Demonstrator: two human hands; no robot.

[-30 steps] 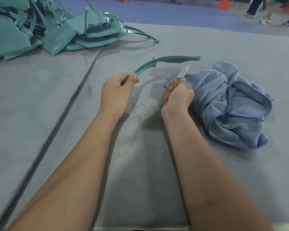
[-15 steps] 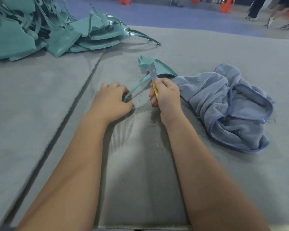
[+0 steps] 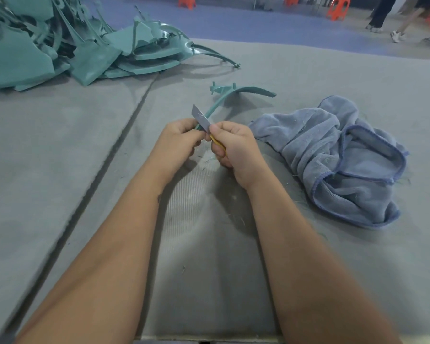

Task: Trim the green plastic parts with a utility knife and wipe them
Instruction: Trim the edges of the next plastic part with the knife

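Left fingers (image 3: 184, 135) around green part's (image 3: 233, 94) near end

A grey padded table (image 3: 60, 150) carries heaped green plastic parts (image 3: 67, 45), a crumpled blue cloth (image 3: 345, 157) and seemingly fine shavings (image 3: 233, 217).

You are working in a factory-style workshop hall: a broad grey felt-covered workbench (image 3: 60, 150) carries a heap of green moulded plastic parts (image 3: 67, 45), and beyond it lie blue painted floor (image 3: 246, 23) and orange plastic stools (image 3: 335, 9).
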